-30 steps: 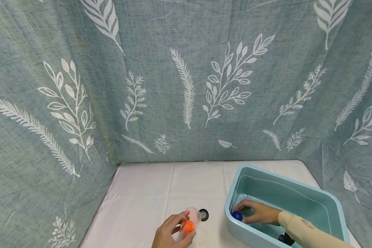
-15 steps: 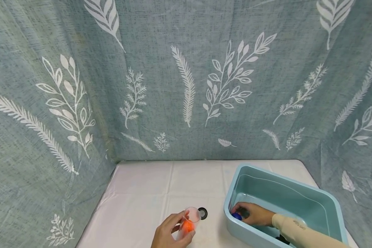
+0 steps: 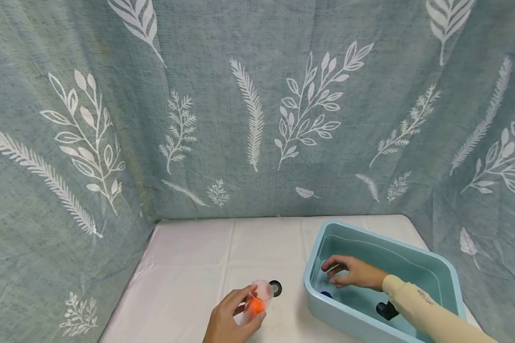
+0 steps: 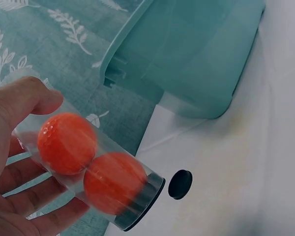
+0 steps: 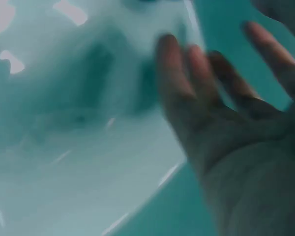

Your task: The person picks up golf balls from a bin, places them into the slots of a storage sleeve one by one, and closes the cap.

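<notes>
Left hand (image 3: 229,317) grips a clear tube (image 4: 120,221), two orange balls (image 4: 67,143) inside: probably light, stiff, slick, best held round its middle. Right hand (image 3: 360,274), fingers apart and empty, hangs inside the tub (image 3: 326,309); a part-hidden blue ball (image 3: 326,294) sits nearby.

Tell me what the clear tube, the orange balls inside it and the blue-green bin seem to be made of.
Clear tube: probably thin, glossy plastic, as the balls show plainly through it.
Orange balls: perhaps hard plastic or rubber; one shows a finely textured surface, but the look leaves the material open.
Blue-green bin: likely smooth moulded plastic, with even colour, rounded corners and bright reflections inside.
</notes>
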The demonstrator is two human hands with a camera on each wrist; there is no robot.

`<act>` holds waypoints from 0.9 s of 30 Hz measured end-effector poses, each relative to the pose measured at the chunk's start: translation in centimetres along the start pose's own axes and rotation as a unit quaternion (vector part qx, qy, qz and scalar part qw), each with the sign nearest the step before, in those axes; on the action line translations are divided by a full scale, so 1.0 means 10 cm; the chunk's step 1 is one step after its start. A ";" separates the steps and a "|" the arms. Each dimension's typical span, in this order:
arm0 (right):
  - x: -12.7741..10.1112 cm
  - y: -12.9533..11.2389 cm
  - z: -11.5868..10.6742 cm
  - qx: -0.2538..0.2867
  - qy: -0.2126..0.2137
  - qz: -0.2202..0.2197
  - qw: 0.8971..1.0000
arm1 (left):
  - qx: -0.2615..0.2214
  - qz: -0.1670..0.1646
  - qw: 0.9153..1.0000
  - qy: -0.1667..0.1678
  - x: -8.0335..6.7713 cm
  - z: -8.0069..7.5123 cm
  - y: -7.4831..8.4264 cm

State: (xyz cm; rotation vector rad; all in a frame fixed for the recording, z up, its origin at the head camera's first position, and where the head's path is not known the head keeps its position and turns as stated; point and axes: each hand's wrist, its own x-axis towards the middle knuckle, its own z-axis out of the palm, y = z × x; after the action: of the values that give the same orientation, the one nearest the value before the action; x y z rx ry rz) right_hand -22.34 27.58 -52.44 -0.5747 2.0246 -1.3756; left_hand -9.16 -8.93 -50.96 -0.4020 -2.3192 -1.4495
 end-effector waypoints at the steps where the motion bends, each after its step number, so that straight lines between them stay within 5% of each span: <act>1: 0.00 -0.01 0.01 -0.009 -0.021 0.017 1.000 | 0.001 -0.001 1.000 0.001 0.00 0.00 0.00; 5: -0.03 0.04 0.08 -0.065 -0.100 0.051 0.992 | 0.006 -0.004 1.000 0.002 -0.01 -0.01 -0.02; 9: -0.02 0.14 0.13 -0.084 -0.120 0.022 0.989 | 0.008 0.002 1.000 0.008 -0.03 -0.02 -0.04; 14: 0.04 0.17 0.20 -0.089 -0.124 -0.010 0.988 | 0.005 0.008 1.000 0.010 -0.03 -0.02 -0.03; 21: 0.09 0.15 0.32 -0.164 -0.100 -0.050 0.980 | 0.008 -0.003 1.000 0.003 -0.04 -0.05 -0.02; 27: 0.13 0.07 0.21 -0.160 -0.077 -0.058 0.982 | 0.008 0.001 1.000 0.012 -0.03 -0.08 -0.04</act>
State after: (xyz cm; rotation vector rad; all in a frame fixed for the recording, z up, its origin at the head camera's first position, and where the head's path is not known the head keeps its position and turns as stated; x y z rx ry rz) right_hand -21.78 25.54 -53.95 -0.9245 2.1237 -1.0372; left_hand -8.93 -9.81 -51.12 -0.3791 -2.3099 -1.4259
